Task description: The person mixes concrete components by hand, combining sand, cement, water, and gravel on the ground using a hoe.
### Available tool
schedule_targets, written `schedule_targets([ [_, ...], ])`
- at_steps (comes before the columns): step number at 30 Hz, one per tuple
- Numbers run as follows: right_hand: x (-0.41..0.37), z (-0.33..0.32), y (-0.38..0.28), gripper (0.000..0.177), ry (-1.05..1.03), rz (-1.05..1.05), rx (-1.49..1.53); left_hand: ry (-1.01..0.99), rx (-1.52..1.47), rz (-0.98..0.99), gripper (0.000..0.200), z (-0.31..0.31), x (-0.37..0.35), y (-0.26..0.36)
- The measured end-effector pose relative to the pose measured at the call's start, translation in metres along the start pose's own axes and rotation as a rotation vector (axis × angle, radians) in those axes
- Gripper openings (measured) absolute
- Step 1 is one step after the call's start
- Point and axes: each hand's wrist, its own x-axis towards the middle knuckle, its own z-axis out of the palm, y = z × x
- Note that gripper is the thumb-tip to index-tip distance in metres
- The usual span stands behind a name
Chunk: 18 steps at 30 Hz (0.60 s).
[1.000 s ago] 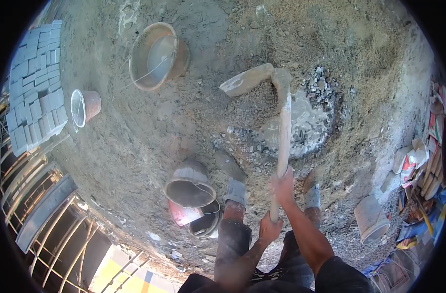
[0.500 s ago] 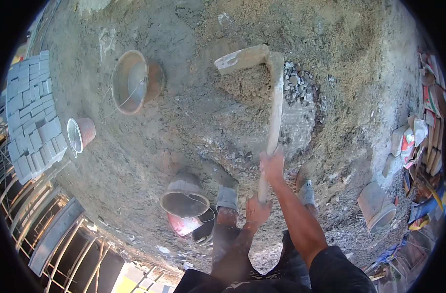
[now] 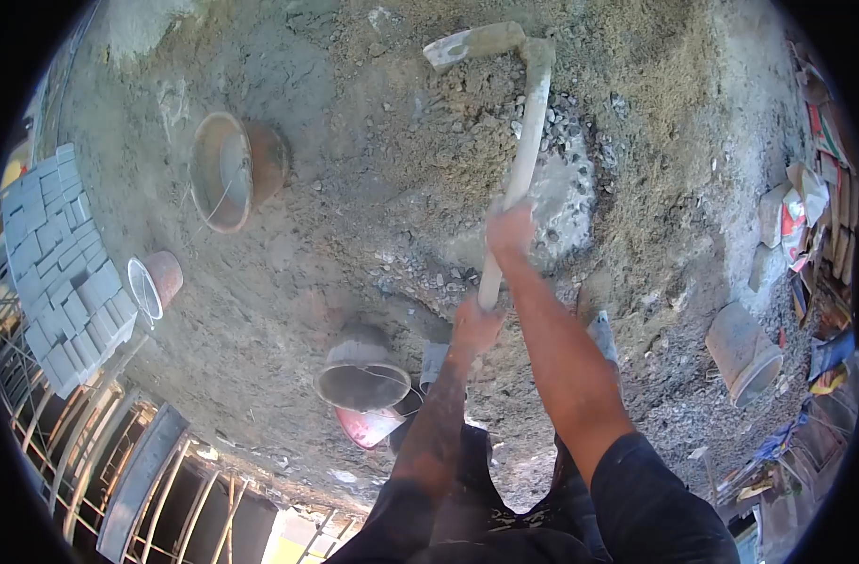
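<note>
Both my hands grip the pale wooden handle of a hoe [image 3: 531, 132], stretched away from me over the ground. My right hand [image 3: 511, 231] is wrapped round the middle of the handle. Closer to my body, my left hand [image 3: 476, 325] closes round the handle's near end. The hoe's broad, mud-coated blade [image 3: 476, 43] points left at the far end, over a patch of sandy soil [image 3: 476, 103]. Beside the handle lie grey stone chips [image 3: 566, 117] and a wet grey patch of mortar [image 3: 570, 207].
A large bucket [image 3: 266, 164] lies tipped at left, with a smaller bucket [image 3: 164, 280] nearer. By my feet are a dark bucket [image 3: 359, 352] and a red one [image 3: 368, 428]. Another bucket [image 3: 740, 348] lies right. Grey blocks [image 3: 63, 273] are stacked far left; sacks [image 3: 796, 221] line the right edge.
Both hands have pushed the hoe farther away from me, and its blade has risen off the heap of sandy soil toward the far side. My arms are stretched out more.
</note>
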Motion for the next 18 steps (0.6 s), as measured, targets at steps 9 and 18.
schedule_targets([
  [9, 0.011, -0.017, -0.037, 0.036, -0.099, -0.209, 0.42, 0.188, 0.093, 0.119, 0.028, -0.016, -0.005, 0.063],
  [18, 0.124, -0.062, -0.043, 0.047, 0.133, -0.189, 0.313, 0.106, 0.251, 0.346, 0.03, 0.013, 0.036, 0.146],
])
